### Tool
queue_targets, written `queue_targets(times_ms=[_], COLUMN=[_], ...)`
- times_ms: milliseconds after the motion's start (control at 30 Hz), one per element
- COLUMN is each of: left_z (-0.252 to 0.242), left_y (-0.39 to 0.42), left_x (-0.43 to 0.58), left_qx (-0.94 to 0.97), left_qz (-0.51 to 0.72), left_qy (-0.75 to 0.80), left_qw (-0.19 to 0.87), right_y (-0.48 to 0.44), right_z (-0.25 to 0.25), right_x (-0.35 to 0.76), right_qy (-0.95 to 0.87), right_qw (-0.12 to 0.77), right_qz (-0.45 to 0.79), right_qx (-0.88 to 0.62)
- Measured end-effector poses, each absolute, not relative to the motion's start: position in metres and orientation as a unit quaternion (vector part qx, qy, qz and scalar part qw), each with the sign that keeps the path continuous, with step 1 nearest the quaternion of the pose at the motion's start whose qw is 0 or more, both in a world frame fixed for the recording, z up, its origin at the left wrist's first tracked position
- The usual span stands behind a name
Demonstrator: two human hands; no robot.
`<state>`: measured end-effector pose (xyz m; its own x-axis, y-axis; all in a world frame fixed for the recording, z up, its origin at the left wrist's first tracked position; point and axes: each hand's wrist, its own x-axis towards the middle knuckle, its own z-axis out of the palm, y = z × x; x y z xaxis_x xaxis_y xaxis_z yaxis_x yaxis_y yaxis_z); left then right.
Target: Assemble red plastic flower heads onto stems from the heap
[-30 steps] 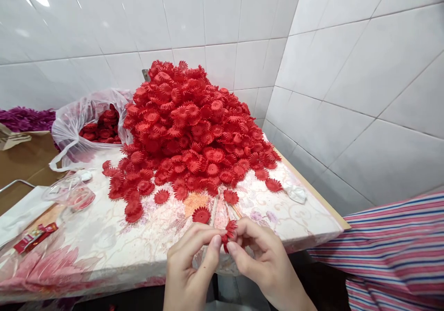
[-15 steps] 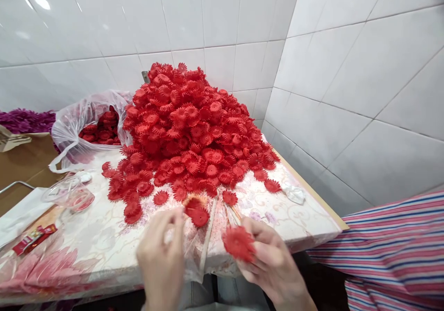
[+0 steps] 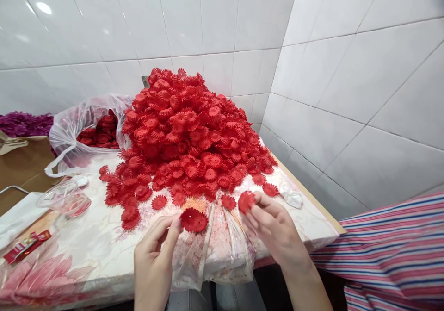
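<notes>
I see the right hand (image 3: 275, 230), closed on a red flower (image 3: 246, 202), has moved toward the heap (image 3: 187, 135), while the left hand (image 3: 155, 253) now pinches another flower (image 3: 194, 220) by its edge over the table (image 3: 111, 251), so I judge both are occupied.

The left hand (image 3: 156, 251) is hovering at the near edge of the table (image 3: 114, 246), around the middle of its visible length, thumb side showing. Its thumb and forefinger are meeting in a pinch, tips pointing up and inward over the table, while the other fingers are curling behind. The left wrist is standing nearly upright. The right hand (image 3: 277, 227) is hanging nearer the table's right corner, well apart from the left, its upper fingertips pinching and its lower fingers bending loosely beneath. The bare right forearm (image 3: 308, 283) is slanting inward from below the table's near edge.
</notes>
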<state>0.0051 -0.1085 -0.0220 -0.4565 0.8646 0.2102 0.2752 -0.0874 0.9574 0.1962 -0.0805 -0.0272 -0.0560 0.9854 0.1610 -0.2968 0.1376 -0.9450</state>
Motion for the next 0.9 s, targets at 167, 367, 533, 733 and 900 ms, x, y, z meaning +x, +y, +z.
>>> queue_targets(times_ms=[167,367,533,733,900], left_z=[-0.018,-0.021,-0.022,-0.021,-0.016], left_y=[-0.109,-0.11,-0.116,-0.121,-0.124], left_x=[0.021,0.029,0.034,0.031,0.03], left_qx=[0.421,0.424,0.456,0.5,0.517], left_qz=[0.59,0.598,0.595,0.577,0.578], left_qy=[0.592,0.568,0.558,0.545,0.536], left_qw=[0.353,0.375,0.355,0.345,0.333], right_y=[-0.063,-0.093,-0.109,-0.104,-0.105], right_z=[-0.031,-0.027,-0.02,-0.024,-0.022], right_x=[0.19,0.167,0.161,0.163,0.165], right_qy=[-0.582,-0.627,-0.619,-0.546,-0.5], right_qw=[0.567,0.588,0.527,0.529,0.542], right_qz=[0.133,0.238,0.388,0.508,0.568], right_qx=[-0.568,-0.453,-0.435,-0.406,-0.365])
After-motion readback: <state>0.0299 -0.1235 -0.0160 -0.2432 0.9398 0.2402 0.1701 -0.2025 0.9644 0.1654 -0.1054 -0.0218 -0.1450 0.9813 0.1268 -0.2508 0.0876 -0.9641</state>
